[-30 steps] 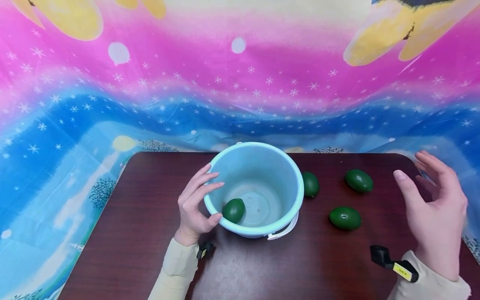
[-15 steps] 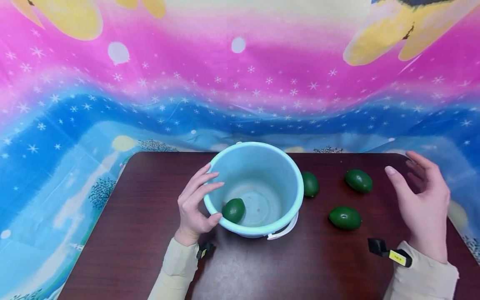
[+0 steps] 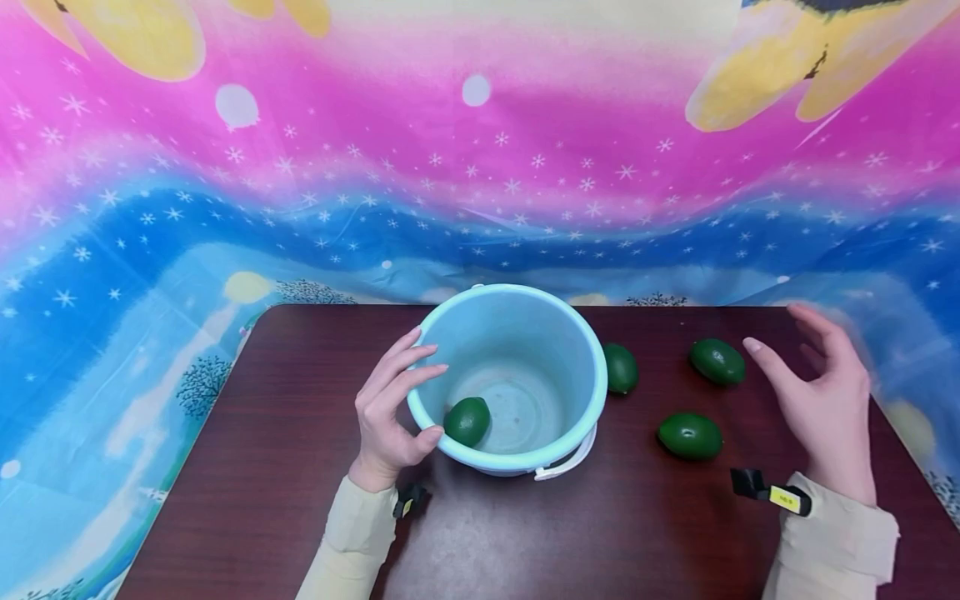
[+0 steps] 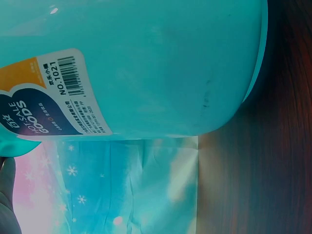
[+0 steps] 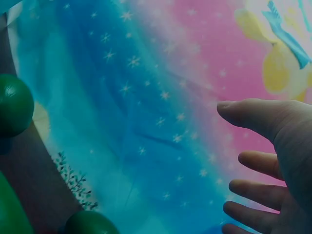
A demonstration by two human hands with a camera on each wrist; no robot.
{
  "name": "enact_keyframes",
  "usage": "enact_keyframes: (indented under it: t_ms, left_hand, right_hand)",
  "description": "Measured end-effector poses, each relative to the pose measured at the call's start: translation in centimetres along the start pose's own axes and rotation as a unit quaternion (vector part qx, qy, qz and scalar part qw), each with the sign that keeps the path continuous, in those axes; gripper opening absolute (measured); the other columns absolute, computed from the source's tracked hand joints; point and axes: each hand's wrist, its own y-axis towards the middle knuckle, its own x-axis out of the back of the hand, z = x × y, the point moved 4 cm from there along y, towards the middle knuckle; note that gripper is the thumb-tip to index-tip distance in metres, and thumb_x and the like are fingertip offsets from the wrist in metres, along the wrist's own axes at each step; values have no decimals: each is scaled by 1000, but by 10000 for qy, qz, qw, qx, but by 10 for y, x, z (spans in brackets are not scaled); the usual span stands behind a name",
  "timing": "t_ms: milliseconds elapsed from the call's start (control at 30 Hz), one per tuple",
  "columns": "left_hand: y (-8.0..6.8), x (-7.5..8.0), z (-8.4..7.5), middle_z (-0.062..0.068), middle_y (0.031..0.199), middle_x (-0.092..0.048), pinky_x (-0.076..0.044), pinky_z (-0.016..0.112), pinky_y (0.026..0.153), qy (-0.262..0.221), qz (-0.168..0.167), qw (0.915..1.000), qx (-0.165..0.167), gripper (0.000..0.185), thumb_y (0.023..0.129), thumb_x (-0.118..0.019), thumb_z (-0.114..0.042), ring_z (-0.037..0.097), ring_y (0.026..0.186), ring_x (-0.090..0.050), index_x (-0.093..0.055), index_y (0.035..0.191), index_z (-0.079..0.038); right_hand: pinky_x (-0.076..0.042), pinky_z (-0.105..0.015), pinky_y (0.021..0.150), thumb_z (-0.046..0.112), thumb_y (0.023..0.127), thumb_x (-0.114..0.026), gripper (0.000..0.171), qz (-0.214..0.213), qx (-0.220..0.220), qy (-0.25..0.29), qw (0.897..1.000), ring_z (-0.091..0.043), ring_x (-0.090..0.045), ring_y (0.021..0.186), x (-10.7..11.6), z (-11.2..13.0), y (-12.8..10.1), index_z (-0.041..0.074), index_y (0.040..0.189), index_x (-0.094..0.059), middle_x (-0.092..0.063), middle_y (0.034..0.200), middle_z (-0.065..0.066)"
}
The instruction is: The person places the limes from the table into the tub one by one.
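Observation:
A light blue bucket point(image 3: 517, 333) with a white handle point(image 3: 573, 457) stands on the table. One green lime point(image 3: 467, 421) lies inside it, against the near left wall. My left hand point(image 3: 393, 408) holds the bucket's left rim, fingers over the edge and thumb at the near side. In the left wrist view the bucket's labelled side point(image 4: 161, 68) fills most of the picture. My right hand point(image 3: 828, 400) hovers with spread fingers, holding nothing, to the right of two limes, one farther point(image 3: 717, 361) and one nearer point(image 3: 690, 436). A third lime point(image 3: 621, 368) sits beside the bucket, partly hidden by it.
The dark red-brown table point(image 3: 570, 542) ends at a back edge just behind the bucket. A printed cloth point(image 3: 420, 192) with snowflakes hangs behind and along the sides. Black straps with small yellow tags point(image 3: 786, 498) sit at both wrists.
My right hand has moved left, nearer to the limes, with its fingers still spread. The left hand, bucket and limes have stayed in place.

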Motion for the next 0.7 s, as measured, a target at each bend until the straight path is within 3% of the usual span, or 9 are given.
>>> enact_keyframes:
  t_ms: [233,533,700]
  left_hand:
    - [0,0,0,24,108,-70,-52,51,98,-17,-12,10000,-1,67,93,-58,-63,52,113,-61,-77,101,1]
    - [-1,0,0,24,108,-70,-52,52,99,-6,-12,10000,7,67,93,-58,-63,51,114,-61,-77,100,1]
    - [-2,0,1,24,108,-70,-52,52,99,-3,-17,10000,12,67,93,-58,-63,51,114,-61,-77,100,1]
  right_hand:
    - [-33,-25,114,24,92,-77,63,239,-356,-327,9985,-12,-44,139,-4,-20,4,32,149,-52,-47,152,4]
    - [-34,-31,116,33,94,-74,66,521,-619,-594,9950,-28,-39,144,-6,-41,7,34,153,-47,-41,158,3]
    - [-41,-21,103,36,93,-75,67,614,-605,-819,9929,-29,-41,142,-9,-51,8,35,154,-46,-43,157,-2]
